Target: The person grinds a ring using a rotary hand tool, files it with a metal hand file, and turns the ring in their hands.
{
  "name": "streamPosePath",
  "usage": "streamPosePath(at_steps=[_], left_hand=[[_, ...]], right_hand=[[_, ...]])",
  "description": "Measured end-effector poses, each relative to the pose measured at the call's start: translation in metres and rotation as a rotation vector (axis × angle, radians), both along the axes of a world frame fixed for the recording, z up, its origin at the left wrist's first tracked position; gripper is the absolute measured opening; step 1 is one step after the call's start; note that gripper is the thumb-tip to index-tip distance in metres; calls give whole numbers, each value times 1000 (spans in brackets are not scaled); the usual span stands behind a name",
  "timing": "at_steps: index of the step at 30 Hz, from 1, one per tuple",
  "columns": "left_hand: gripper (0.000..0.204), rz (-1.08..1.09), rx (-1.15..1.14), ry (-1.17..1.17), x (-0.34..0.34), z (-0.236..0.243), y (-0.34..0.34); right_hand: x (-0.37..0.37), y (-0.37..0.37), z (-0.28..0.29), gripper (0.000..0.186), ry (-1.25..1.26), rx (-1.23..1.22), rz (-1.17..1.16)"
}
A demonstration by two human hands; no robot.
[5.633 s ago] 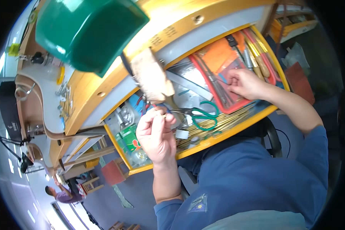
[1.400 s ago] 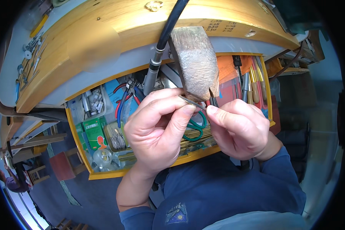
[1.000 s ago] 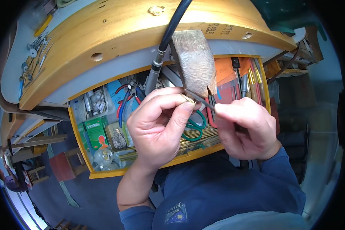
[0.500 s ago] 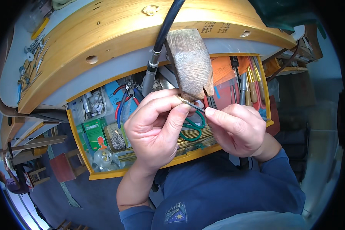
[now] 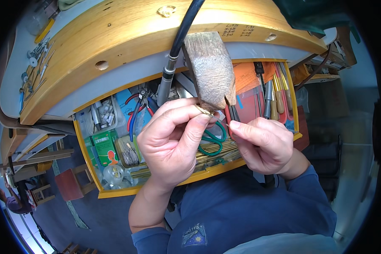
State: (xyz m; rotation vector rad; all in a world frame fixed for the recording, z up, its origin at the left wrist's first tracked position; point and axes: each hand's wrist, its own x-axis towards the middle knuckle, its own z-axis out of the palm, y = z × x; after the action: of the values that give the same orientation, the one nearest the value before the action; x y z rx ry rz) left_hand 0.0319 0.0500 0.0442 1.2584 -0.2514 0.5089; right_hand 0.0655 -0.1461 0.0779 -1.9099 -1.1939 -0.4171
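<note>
My left hand (image 5: pixel 169 142) pinches a small gold ring (image 5: pixel 205 111) between thumb and fingers, close against the lower end of the wooden bench pin (image 5: pixel 211 70). A little to the right, my right hand (image 5: pixel 264 144) is closed in a pinch. Only a tiny tip of a slender tool (image 5: pixel 228 125) shows at its fingertips; the rest is hidden, so its kind is unclear. That tip stands apart from the ring.
Beneath my hands lies an open drawer (image 5: pixel 199 174) with pliers (image 5: pixel 136 111), green-handled scissors (image 5: pixel 216 146) and wooden-handled tools (image 5: pixel 278 95). A black-cabled handpiece (image 5: pixel 167 76) hangs left of the pin. Another gold ring (image 5: pixel 166 11) rests on the bench (image 5: pixel 131 29).
The slender grey tool that spanned from my right fingers to the ring no longer reaches it. The ring's band shows more openly in my left fingers. Both hands stay nearly in place.
</note>
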Motion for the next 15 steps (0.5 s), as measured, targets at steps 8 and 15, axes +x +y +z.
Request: streamPosePath(at_steps=[8,15], left_hand=[[9,23,79,-10,0,-4,5],[11,82,199,-37,-1,-8,7]], right_hand=[[-1,0,0,43,-19,-18,-12],[4,9,6,43,-14,-14,23]])
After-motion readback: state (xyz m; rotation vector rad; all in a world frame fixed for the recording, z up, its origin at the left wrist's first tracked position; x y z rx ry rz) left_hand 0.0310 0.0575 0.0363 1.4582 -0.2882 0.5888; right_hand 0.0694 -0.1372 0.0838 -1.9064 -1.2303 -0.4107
